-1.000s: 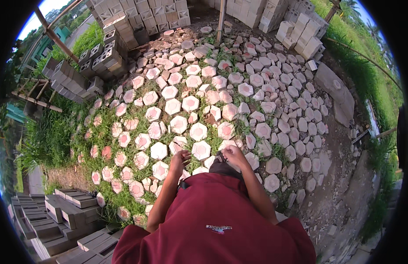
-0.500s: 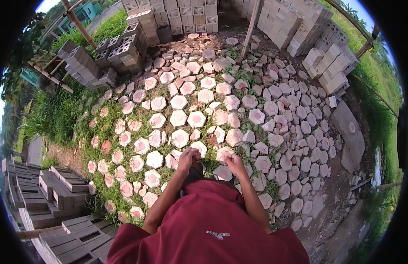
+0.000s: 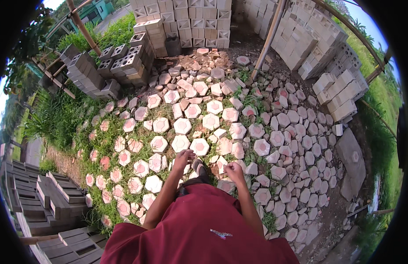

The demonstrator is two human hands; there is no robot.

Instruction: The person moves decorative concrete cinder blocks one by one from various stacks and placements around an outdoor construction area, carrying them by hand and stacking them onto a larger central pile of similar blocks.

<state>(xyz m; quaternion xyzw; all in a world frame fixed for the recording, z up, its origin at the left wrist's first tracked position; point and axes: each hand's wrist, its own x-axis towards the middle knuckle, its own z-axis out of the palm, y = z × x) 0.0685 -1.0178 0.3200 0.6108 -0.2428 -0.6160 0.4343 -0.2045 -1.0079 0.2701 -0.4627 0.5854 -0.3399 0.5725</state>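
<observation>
My left hand [image 3: 184, 158] hangs in front of my waist, its fingers loosely bent and a little apart, with nothing seen in them. A short way to its right, my right hand [image 3: 233, 170] is curled into a loose fist, and no object shows in it. Both hands are above the ground and touch nothing. Below them lie pale hexagonal paving stones [image 3: 181, 144] with reddish centres, set apart in grass. Between my hands, my foot in a dark sandal [image 3: 198, 166] shows on the paving.
Hollow concrete blocks [image 3: 127, 64] are stacked at the far left, patterned blocks [image 3: 197, 24] at the back and more blocks [image 3: 340, 94] at the right. A slanted post [image 3: 267, 42] stands ahead. Broken stones [image 3: 296, 132] cover the right side; grey blocks [image 3: 65, 193] lie at near left.
The paving and block stacks have shifted down in the view as I move forward. My sandalled foot has come into sight. My left hand's fingers have loosened; my right stays curled.
</observation>
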